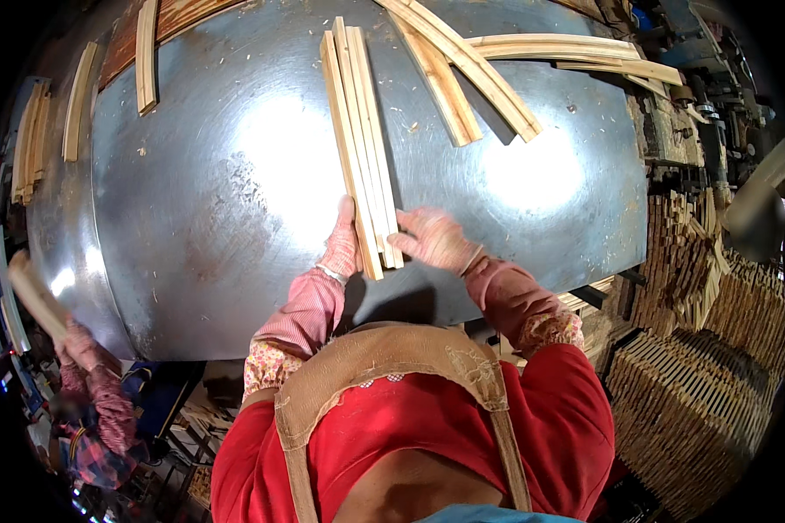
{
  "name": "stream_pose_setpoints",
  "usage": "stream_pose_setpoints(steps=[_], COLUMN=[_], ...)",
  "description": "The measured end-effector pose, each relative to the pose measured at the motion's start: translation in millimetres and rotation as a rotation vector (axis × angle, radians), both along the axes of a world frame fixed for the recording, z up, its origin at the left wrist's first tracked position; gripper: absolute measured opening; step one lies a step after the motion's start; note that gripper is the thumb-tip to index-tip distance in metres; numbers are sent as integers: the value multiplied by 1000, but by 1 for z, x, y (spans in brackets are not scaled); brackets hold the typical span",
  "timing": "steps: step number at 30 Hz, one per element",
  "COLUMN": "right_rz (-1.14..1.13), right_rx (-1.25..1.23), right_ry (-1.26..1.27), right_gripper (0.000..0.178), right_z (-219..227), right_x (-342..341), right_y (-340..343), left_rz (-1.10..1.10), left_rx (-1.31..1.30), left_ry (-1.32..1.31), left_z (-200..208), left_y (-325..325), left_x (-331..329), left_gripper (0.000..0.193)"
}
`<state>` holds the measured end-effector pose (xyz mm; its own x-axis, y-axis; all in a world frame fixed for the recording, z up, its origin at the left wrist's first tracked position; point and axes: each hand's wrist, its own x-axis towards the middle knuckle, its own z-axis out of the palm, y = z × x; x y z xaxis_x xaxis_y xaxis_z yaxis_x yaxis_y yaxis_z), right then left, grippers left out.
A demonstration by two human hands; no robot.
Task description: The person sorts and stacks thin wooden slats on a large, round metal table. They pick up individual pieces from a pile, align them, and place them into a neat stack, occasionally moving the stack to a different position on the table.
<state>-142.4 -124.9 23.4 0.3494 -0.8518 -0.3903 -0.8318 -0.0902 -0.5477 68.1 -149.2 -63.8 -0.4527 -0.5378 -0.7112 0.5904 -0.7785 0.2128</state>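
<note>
Several long, pale wooden strips (362,131) lie side by side on the metal tabletop, pointing away from me. My left hand (343,242), in a pinkish glove, grips their near end from the left, its thumb along the outer strip; its other fingers are mostly hidden. On the opposite side, my right hand (438,240), gloved too and slightly blurred, has its fingers apart, with the tips against the rightmost strip. The near ends of the strips are uneven, the left one reaching closest to me.
More wooden strips (462,65) cross each other at the far right of the metal table (209,192). Single strips (146,61) lie at the far left. Stacked wood (689,410) stands at the right, below machinery (711,131). A co-worker (100,405) at the left holds a board (37,295).
</note>
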Motion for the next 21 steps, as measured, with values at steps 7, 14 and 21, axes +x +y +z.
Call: stream_pose_setpoints(steps=[7,14,21], right_rz=[-443,-584,-140], right_rx=[-581,15,-415], right_ry=[758,-56,83], right_gripper=[88,89,69], right_z=[-53,-6,-48], right_x=[-201,-128,-57], right_y=[-150,-136,-68], left_rz=[-31,-19,84], left_rx=[-32,-19,-10], left_ry=[78,163,288], left_z=[-49,-25,-19], left_y=[-9,-39,-30], left_x=[-5,-5,-14], left_gripper=[90,94,99])
